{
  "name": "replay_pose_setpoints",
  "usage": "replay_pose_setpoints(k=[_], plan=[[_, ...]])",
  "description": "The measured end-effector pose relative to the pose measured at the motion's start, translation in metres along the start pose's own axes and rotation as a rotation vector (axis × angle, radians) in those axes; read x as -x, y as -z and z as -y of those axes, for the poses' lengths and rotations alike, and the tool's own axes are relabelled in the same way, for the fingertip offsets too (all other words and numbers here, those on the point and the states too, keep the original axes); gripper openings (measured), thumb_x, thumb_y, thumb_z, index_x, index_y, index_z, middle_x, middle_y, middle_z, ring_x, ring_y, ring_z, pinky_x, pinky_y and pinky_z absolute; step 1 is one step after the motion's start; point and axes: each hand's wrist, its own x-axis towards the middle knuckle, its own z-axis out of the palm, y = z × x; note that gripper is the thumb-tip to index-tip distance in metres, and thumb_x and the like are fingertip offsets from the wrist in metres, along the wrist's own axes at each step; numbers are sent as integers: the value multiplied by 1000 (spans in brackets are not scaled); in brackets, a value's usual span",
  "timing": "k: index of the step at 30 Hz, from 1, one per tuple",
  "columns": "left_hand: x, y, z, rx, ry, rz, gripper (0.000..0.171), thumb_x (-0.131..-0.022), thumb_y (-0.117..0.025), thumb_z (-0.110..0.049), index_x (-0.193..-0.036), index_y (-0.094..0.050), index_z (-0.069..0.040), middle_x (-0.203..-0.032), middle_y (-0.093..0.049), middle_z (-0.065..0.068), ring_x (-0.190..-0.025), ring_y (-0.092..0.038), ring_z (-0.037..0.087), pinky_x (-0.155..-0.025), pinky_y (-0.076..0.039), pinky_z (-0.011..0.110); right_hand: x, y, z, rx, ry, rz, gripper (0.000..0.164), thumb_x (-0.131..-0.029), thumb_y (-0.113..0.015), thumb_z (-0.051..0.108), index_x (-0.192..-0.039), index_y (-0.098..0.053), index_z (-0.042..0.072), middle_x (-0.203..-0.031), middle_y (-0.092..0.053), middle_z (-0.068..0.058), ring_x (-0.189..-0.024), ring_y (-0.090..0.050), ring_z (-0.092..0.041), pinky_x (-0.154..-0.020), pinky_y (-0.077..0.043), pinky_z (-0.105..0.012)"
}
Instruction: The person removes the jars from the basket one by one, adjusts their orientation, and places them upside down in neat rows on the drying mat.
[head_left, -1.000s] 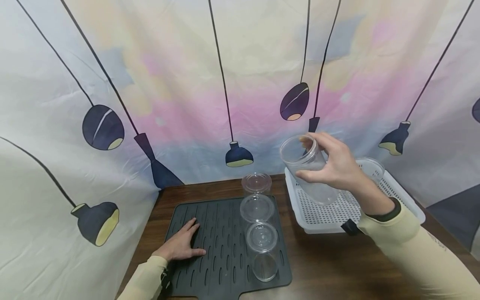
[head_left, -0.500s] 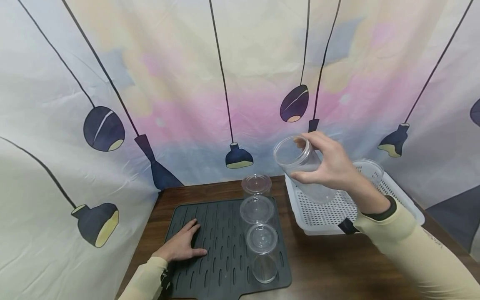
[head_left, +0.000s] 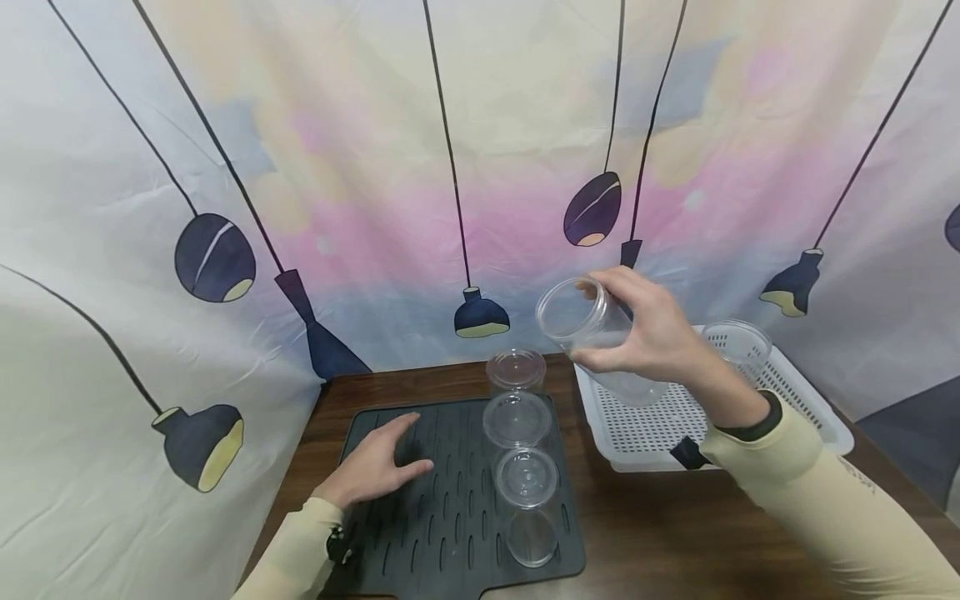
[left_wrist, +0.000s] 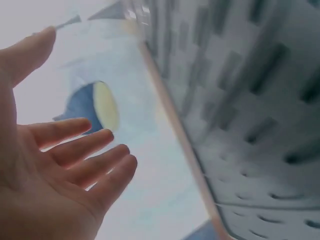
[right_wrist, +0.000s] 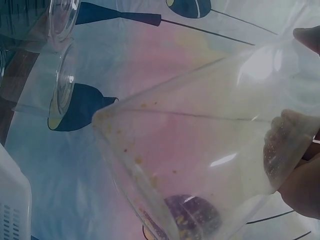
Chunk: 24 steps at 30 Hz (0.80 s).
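My right hand (head_left: 648, 329) grips a clear plastic jar (head_left: 600, 329) round its side, above the white basket (head_left: 600, 433). The jar is tilted, its open mouth facing up and to the left. In the right wrist view, small yellowish specks dot the lower end of the jar (right_wrist: 175, 145). Fingers apart and nothing in its grasp, my left hand (head_left: 375, 462) hovers over the left side of the dark grey ribbed mat (head_left: 442, 500). The left wrist view shows this hand (left_wrist: 60, 170) with its palm bare.
A row of clear jars (head_left: 517, 421) runs along the right part of the mat towards the back. Another clear jar (head_left: 738, 343) stands in the basket's back right. Beneath them is a brown wooden table (head_left: 645, 533); a printed cloth (head_left: 375, 167) hangs behind it.
My left hand has lifted off the mat and shifted slightly right. My right hand has carried the jar a little to the left and tilted it somewhat more.
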Motion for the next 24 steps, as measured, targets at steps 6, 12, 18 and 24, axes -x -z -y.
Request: replay_pose_setpoints(k=[6, 12, 18, 24], plan=[[-4, 16, -33, 63, -114, -141, 77, -89, -65, -52, -150, -39, -15, -152, -42, 10, -137, -44, 34, -104, -41, 58, 0, -5, 1, -2, -2, 20, 74, -55, -94, 28, -120, -63, 13, -107, -60, 2, -93, -52, -9, -80, -46, -27], [-9, 33, -67, 118, -206, -197, 73, -91, -64, -50, -152, -33, -26, -154, -39, 3, -137, -44, 28, -102, -43, 56, 0, -9, 4, 10, 10, 43, 78, -55, -94, 30, -125, -62, 12, -112, -60, -3, -95, -53, -15, -78, -46, -33], [-12, 48, -100, 182, -319, -233, 77, -89, -70, -45, -153, -30, -31, -152, -40, 1, -136, -44, 24, -104, -44, 51, 2, -16, 7, 34, 46, 70, 82, -56, -93, 35, -127, -59, 10, -122, -58, -7, -105, -55, -20, -81, -52, -43], [-17, 55, -123, 235, -385, -241, 79, -87, -72, -42, -152, -31, -30, -148, -44, -1, -134, -46, 19, -103, -45, 48, 2, -23, 11, 61, 77, 95, 83, -57, -92, 37, -128, -59, 10, -125, -56, -8, -108, -55, -21, -78, -53, -39]])
